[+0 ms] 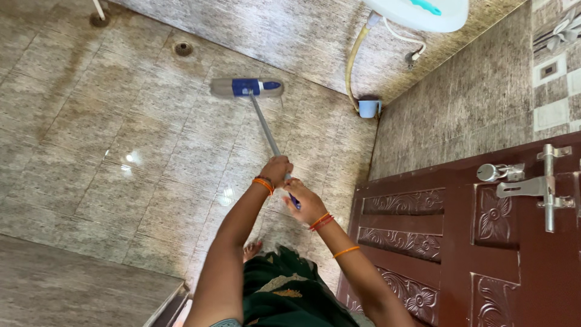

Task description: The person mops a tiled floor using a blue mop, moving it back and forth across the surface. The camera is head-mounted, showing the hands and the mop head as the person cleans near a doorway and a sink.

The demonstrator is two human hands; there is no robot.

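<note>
Wet brown floor tiles [121, 181] fill the bathroom. Both hands hold 1 mop [247, 88] by its long pole. The left hand [276, 171] wraps tight higher up the pole, and the right hand [307, 204] wraps tight just behind it. The mop head lies flat on the floor, far ahead of both grips. It looks like mopping. 1 blue cup [368, 108] sits by 1 brown door [472, 242].
</note>
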